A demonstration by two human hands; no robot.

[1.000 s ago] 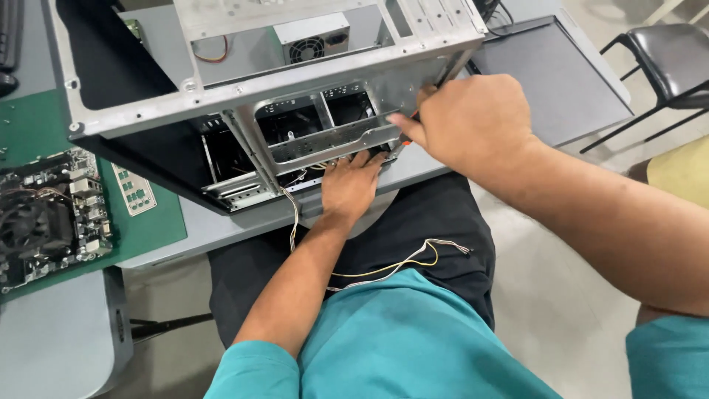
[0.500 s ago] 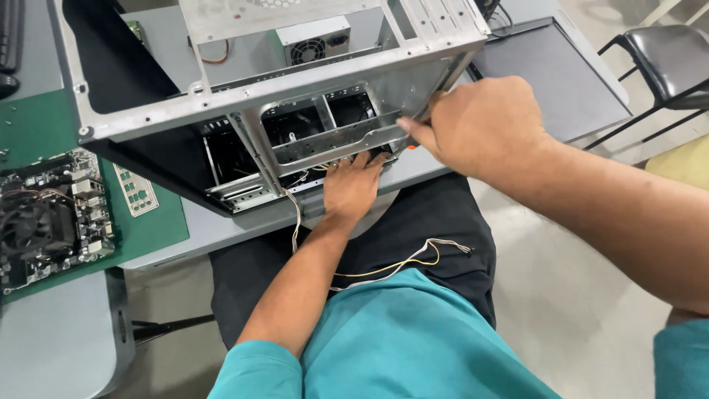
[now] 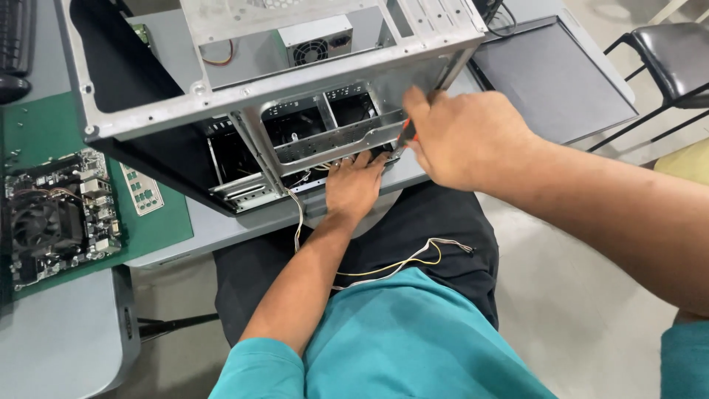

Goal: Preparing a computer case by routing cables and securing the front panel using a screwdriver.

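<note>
At the surface edge, case: open metal computer case (image 3: pixel 244 81) lay on its side on our grey surface (image 3: pixel 244 222), drive bays facing us.
Left hand: our left hand (image 3: pixel 354 185) lay flat, fingers spread, at the lower bay opening, touching the case bottom; its grip held nothing we could see.
Right hand: our right hand (image 3: pixel 469 137) closed around a screwdriver (image 3: pixel 402 137) with a red-orange handle, tip at the bay bracket.
Wires: thin yellow and white wires (image 3: pixel 399 262) ran from the case across our lap.
Left side: motherboard (image 3: pixel 55 214) on green mat (image 3: pixel 159 229).
Right side: black chair (image 3: pixel 672 59).
</note>
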